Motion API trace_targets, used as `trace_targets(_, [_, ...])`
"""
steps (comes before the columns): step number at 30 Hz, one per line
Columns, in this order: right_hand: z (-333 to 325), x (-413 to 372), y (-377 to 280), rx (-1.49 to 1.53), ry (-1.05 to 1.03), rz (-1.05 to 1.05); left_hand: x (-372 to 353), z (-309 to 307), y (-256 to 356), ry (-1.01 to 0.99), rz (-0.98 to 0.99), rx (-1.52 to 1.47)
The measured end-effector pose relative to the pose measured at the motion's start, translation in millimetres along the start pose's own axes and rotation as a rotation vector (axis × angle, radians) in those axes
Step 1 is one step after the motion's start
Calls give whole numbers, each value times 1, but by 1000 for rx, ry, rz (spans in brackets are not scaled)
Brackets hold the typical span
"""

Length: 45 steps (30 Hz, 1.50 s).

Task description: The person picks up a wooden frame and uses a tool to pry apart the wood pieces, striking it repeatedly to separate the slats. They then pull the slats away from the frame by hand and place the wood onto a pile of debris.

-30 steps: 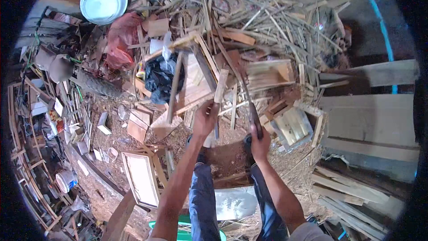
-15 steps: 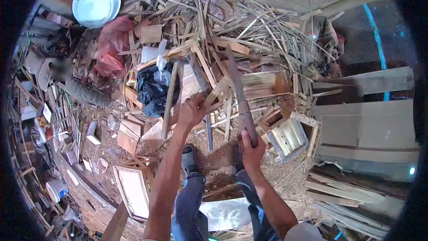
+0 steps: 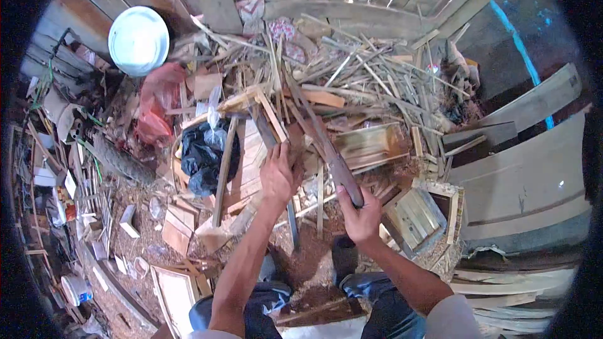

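Note:
My right hand (image 3: 362,215) is wrapped round the brown handle of a machete (image 3: 317,129). Its long dark blade slants up and to the left over the wood pile. To the left, my left hand (image 3: 281,172) is closed on a short piece of wood (image 3: 295,143), partly hidden by the fingers and blurred. Under that hand a narrow dark board (image 3: 264,124) leans across a wooden frame. A black plastic bag (image 3: 204,157) lies left of the left hand, beside an upright slat (image 3: 226,172).
Wood strips (image 3: 370,72) are heaped at the back against a plank wall. A white basin (image 3: 139,41) and a red plastic bag (image 3: 156,107) stand at the back left. A wooden box (image 3: 414,220) sits right of my right hand; stacked boards (image 3: 512,289) lie at the lower right.
My head view has tilted up. The machete blade has swung left, and the left hand with the wood piece has come nearer my body. Both hands keep their hold.

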State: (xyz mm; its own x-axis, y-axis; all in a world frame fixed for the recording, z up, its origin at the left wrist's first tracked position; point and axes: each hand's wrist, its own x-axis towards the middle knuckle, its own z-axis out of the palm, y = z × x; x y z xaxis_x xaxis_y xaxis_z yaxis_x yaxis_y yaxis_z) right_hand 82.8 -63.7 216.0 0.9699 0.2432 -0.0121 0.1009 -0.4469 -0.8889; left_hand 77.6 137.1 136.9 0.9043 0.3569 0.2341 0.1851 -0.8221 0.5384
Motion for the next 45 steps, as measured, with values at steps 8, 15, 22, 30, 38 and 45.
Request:
trace_targets(8, [-15,43,-31,290,-25,179,1,3,-6,85,20,-4])
trace_targets(15, [-32,28,-57,614,33,121,-4,7,-22,135,74,-64])
trace_targets(22, [-5,-10,-9,358,41,76,-11,-7,-16,-39,-43,-30])
trace_targets(30, [34,-59,25,216,16,136,-6,4,-20,130,-53,-192])
trace_targets(38, [57,-69,32,30,121,-84,6,-1,-20,67,-132,-243])
trace_targets(45, [76,-91,51,-123,-1,-92,3,-1,-16,66,-234,-204])
